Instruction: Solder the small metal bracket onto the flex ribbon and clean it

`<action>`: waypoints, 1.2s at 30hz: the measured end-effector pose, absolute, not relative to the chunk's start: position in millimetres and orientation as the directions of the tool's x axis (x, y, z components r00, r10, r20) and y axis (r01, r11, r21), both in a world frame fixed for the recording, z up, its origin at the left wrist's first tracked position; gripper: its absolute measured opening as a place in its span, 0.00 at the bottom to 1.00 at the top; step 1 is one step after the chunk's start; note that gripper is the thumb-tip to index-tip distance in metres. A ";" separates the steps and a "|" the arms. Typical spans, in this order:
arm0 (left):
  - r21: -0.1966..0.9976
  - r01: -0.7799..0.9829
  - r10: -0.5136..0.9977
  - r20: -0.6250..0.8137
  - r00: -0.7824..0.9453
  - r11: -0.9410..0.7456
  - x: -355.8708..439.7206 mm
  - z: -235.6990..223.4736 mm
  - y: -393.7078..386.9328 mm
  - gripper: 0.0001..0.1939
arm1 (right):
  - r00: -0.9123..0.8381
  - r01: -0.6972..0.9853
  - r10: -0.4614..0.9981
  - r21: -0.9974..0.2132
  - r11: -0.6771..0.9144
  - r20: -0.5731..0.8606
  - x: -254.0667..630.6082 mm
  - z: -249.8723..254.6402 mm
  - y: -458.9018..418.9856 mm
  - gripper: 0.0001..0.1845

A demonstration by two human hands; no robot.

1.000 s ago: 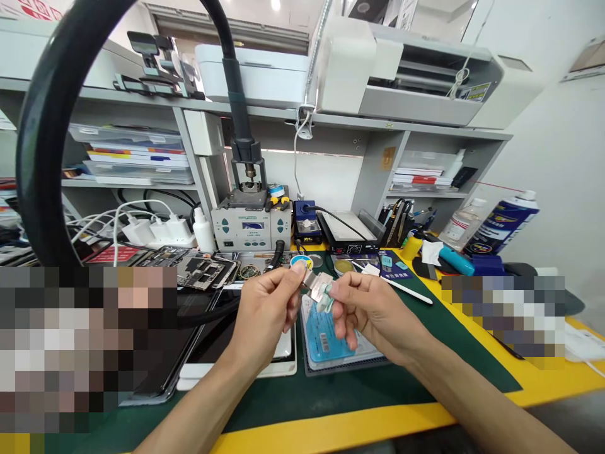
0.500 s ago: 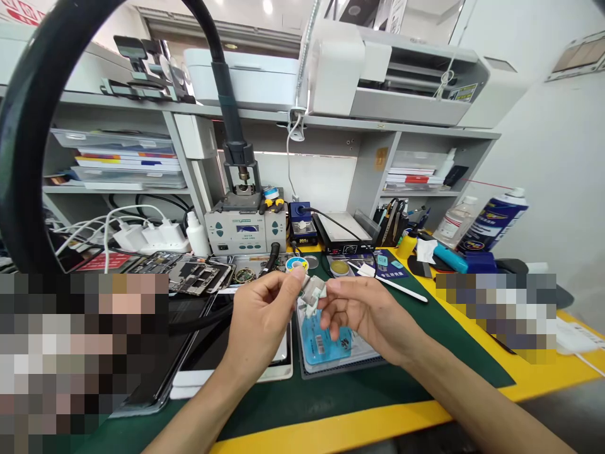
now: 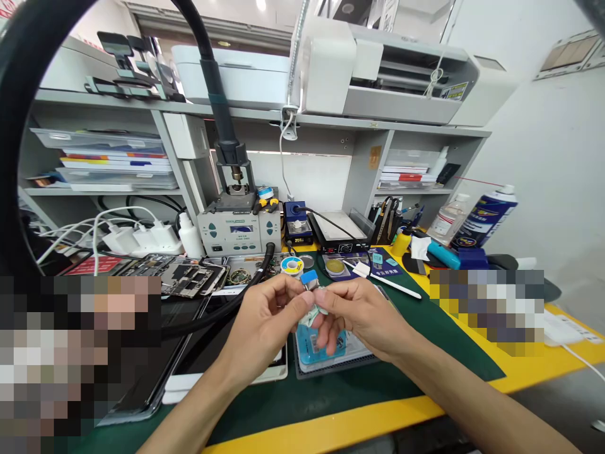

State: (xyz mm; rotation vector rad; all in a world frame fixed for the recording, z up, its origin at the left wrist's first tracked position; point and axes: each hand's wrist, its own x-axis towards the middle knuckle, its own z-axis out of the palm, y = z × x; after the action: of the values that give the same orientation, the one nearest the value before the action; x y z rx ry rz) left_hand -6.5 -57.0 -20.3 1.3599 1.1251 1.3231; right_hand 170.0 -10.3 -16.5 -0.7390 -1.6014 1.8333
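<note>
Both hands meet at the middle of the bench, fingertips pinched together around one small item. My left hand is closed on the left side of a small silver piece with a blue end. From the other side my right hand pinches a pale greenish crumpled scrap at the piece's lower part, its remaining fingers curled below. Fingers hide much of the piece, so its exact kind is unclear. Beneath the hands lies a blue-and-white packet on a dark tray.
Behind the hands are a solder spool, a grey rework station and a flux tin. A white stylus-like stick lies right on the green mat. Opened phones sit left; a black hose crosses there.
The silver piece has turned, and its blue end now points up. My fingertips have drawn closer together over it. The view has shifted slightly.
</note>
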 end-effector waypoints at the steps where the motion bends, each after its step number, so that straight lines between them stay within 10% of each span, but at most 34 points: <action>1: 0.981 0.041 0.982 0.191 0.002 -0.190 -6.8 -19.1 -57.0 0.13 | -0.668 -0.079 0.743 -0.991 -0.106 -0.026 170.0 -15.2 -10.2 0.25; 9: 0.988 0.048 0.985 0.151 -0.081 -0.147 -8.4 -20.4 -55.0 0.14 | -0.726 -0.180 0.687 -0.956 -0.230 -0.028 174.6 -6.1 -10.0 0.23; 16: 0.990 -0.018 0.987 0.141 -0.076 -0.143 -7.3 -22.4 -53.8 0.14 | -0.607 -0.008 0.787 -0.991 0.135 0.112 176.2 -6.6 -12.4 0.22; 28: 0.904 0.304 0.941 0.332 -0.057 -0.301 2.6 -22.5 -61.3 0.14 | -0.483 0.002 0.855 -0.976 0.216 0.188 174.8 -15.1 -19.1 0.20; 36: 0.938 0.189 0.956 0.294 0.000 -0.289 -5.9 -25.4 -60.3 0.13 | -0.495 -0.036 0.831 -0.962 0.272 0.253 174.5 -8.5 -17.6 0.18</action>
State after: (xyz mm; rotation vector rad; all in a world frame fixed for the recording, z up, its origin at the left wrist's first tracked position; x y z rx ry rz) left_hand -5.9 -60.3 -25.4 1.5597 1.2152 1.3539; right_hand 174.5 -17.6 -8.5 -0.7320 -1.7225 1.3314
